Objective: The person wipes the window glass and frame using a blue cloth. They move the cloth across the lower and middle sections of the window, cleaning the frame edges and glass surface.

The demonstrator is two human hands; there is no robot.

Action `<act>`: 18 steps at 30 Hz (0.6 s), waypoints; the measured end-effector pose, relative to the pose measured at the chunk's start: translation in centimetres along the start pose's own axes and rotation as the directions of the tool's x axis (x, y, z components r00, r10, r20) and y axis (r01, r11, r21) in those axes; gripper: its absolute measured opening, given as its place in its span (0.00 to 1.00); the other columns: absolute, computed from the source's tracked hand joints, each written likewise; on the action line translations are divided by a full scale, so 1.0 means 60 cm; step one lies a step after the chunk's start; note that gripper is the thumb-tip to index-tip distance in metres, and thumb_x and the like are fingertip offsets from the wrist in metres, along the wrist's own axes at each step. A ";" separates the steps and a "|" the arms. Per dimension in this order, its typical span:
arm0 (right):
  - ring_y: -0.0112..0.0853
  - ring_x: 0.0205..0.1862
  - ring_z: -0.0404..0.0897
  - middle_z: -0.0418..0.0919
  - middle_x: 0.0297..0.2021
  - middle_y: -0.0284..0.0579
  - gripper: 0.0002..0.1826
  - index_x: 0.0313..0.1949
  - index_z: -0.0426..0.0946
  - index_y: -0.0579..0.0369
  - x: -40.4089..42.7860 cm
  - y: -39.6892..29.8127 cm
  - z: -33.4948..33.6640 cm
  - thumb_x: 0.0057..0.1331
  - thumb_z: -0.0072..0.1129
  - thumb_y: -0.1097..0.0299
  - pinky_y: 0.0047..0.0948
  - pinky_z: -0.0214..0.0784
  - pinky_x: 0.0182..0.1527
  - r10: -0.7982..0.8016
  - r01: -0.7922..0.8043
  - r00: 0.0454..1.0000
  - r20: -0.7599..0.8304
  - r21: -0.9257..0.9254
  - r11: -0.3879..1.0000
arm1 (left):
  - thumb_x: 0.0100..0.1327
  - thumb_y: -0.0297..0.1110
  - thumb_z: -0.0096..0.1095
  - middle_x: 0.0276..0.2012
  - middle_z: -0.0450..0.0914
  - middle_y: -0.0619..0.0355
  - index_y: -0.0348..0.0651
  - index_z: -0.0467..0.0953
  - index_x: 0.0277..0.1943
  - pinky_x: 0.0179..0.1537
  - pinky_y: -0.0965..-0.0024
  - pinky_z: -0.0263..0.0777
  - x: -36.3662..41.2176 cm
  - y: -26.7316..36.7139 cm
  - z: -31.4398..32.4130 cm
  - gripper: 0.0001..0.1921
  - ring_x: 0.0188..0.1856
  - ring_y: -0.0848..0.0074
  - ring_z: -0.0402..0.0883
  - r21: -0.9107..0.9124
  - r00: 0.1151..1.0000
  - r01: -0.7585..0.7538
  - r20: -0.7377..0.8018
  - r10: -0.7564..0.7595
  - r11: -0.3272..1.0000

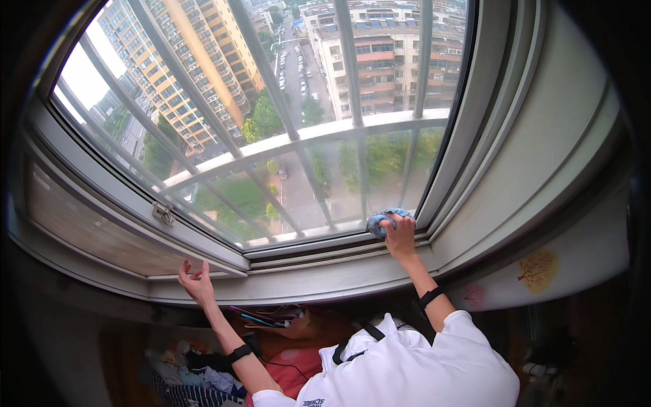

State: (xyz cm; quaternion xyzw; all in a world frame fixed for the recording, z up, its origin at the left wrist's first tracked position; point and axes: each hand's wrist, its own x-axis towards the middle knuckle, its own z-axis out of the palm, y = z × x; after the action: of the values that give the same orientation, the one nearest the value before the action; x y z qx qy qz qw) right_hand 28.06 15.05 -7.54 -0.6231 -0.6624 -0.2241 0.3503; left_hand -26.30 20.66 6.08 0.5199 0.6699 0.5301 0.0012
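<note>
My right hand (401, 238) grips a crumpled blue cloth (381, 223) against the lower right corner of the window pane (325, 196). Parts of the cloth look dark and soiled. A hazy patch shows on the glass just above it. At the left, my left hand (197, 285) is raised with its fingers apart and holds nothing. Its fingertips are by the bottom edge of the white sliding sash frame (203, 254); whether they touch it I cannot tell. A latch (163, 213) sits on that frame, farther up.
Metal security bars (300, 135) stand beyond the glass, high above a street. A white sill (325, 287) runs below the window. Under it lie several clothes hangers (264, 318), a red cloth (290, 371) and piled clothes (203, 371). A curtain (554, 274) hangs at the right.
</note>
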 end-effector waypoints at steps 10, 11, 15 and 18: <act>0.49 0.49 0.72 0.74 0.51 0.49 0.17 0.45 0.73 0.42 0.021 -0.001 -0.013 0.60 0.57 0.81 0.49 0.64 0.51 -0.066 0.065 0.997 0.048 0.017 0.998 | 0.64 0.60 0.71 0.60 0.77 0.46 0.31 0.66 0.72 0.31 0.84 0.65 -0.072 0.396 -0.139 0.45 0.36 0.81 0.79 -0.600 0.884 -0.284 0.139 0.447 0.748; 0.50 0.50 0.72 0.74 0.51 0.50 0.18 0.45 0.73 0.43 0.021 -0.004 -0.014 0.59 0.58 0.82 0.49 0.64 0.52 -0.055 0.053 0.997 0.060 0.024 0.998 | 0.61 0.68 0.69 0.61 0.76 0.45 0.31 0.63 0.74 0.31 0.83 0.65 -0.082 0.418 -0.159 0.53 0.36 0.80 0.79 -0.598 0.889 -0.263 0.156 0.431 0.758; 0.52 0.54 0.71 0.73 0.53 0.54 0.21 0.47 0.72 0.46 0.024 -0.016 -0.014 0.57 0.57 0.85 0.51 0.63 0.54 -0.051 0.049 0.998 0.040 0.037 0.998 | 0.71 0.63 0.60 0.64 0.71 0.47 0.38 0.61 0.76 0.37 0.78 0.63 -0.078 0.455 -0.181 0.44 0.42 0.73 0.73 -0.825 0.730 -0.385 0.001 0.683 0.414; 0.52 0.54 0.70 0.73 0.53 0.56 0.21 0.47 0.72 0.47 0.024 -0.018 -0.016 0.56 0.56 0.85 0.51 0.63 0.55 -0.031 0.030 0.998 0.061 0.024 0.999 | 0.71 0.62 0.61 0.65 0.71 0.47 0.37 0.61 0.76 0.36 0.78 0.63 -0.086 0.466 -0.192 0.43 0.42 0.73 0.73 -0.869 0.684 -0.365 -0.007 0.729 0.334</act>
State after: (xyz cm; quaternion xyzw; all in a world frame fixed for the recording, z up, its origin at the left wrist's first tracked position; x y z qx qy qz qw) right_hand 27.18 15.19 -5.68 -0.6154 -0.6849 -0.2026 0.3333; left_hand -10.85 6.03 28.19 0.7472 0.1061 0.6278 0.1905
